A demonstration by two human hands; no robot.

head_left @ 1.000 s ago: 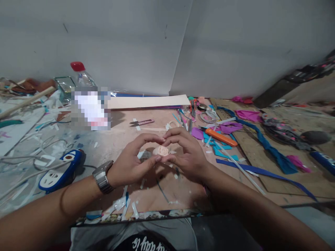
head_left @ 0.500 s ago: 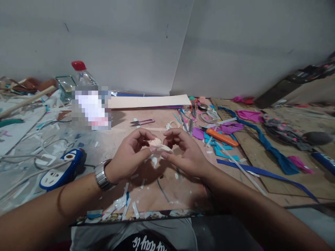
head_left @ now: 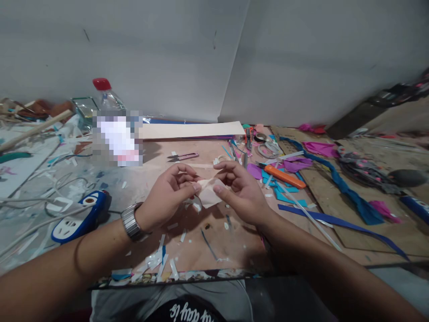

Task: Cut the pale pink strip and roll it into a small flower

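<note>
A small pale piece of paper is stretched between my two hands, above the middle of the table's front half. My left hand, with a metal watch on its wrist, pinches the paper's left edge between thumb and fingers. On the other side, my right hand grips the paper with its thumb on the near face and its fingers curled behind. The fingertips hide the upper part of the paper. Thread snips with pink handles lie on the table just beyond my hands.
To the right lie an orange utility knife, a blue strip and coloured paper scraps. At the left are a blue-and-white power strip with cables and a red-capped bottle. A long cream sheet lies along the back.
The pale paper has turned from a rolled, edge-on shape to a flatter face spread between my hands. Both hands stay in nearly the same place.
</note>
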